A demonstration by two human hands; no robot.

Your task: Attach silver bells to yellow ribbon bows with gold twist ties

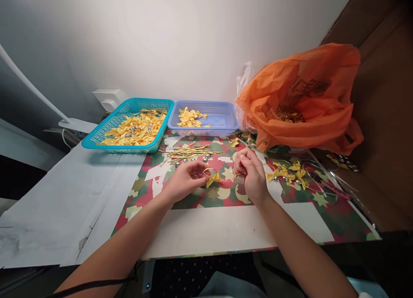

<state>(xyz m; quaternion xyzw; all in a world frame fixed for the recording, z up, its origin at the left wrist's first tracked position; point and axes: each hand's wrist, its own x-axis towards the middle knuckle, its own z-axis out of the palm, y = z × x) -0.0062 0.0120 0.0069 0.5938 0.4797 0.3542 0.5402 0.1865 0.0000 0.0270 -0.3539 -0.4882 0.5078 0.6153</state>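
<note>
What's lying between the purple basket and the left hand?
Between the purple basket and left hand, the head view shows gold strips and small silver balls.

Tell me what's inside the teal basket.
The teal basket holds yellow bows, silver bells among them, and gold ties at the back. Whatever lies beneath the pile is covered.

Far left: a white lamp (35, 83), arm curved. Beyond its base, a white fitting (108, 100) shows by the pale wall (193, 39). Right of centre, far: crumpled clear plastic (245, 82). Right side: brown cardboard (383, 117).
</note>
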